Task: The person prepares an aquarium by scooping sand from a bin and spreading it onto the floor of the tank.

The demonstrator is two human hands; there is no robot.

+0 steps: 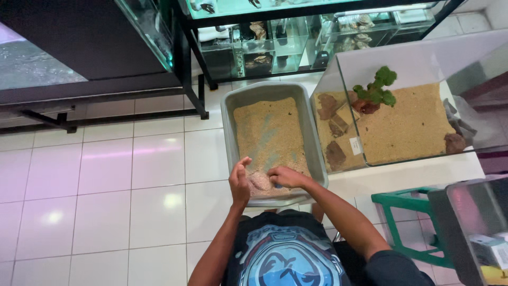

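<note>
Left hand [239,182] is what I see first, cupped half open over the near end of the grey tub [228,122], thumb raised, gripping nothing I can make out. Between my hands lies one pale rock [260,180], half sunk in the tub's sand [270,132]. Right hand [286,177] rests curled beside that rock, fingers touching the sand; whether it pinches anything I cannot tell. The tub sits on the white floor tiles [106,175], I judge so sand can be scooped close to the glass tank [338,90] at its right. That tank holds one green plant [377,88] and several brown stones. One green stool [410,222] stands further right.
</note>
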